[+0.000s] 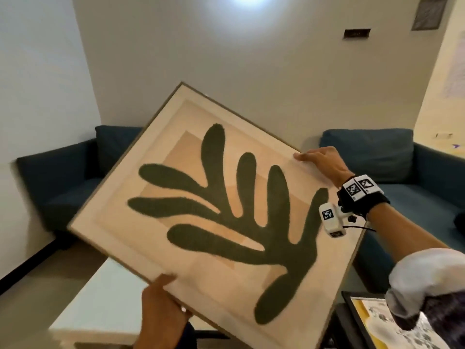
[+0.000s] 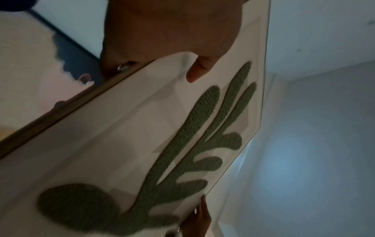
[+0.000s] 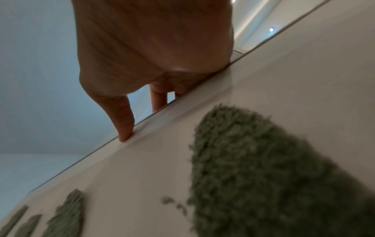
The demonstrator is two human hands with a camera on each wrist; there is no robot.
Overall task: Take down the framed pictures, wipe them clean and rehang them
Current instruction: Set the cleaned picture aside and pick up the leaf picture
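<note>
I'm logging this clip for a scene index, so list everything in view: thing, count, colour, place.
Framed picture: one, beige with a dark green leaf shape, thin wood-coloured frame, held tilted in the air, off the wall.
Second framed picture: one, black frame, white and yellow print, lower right, partly hidden.
Sofa: one, dark blue, along the far wall behind the picture.
Low table: one, white, below the picture.
Wall vent: one, grey, upper right.
Left hand: grips the picture's lower edge.
Right hand: holds its upper right edge, wrist camera strapped on.
</note>
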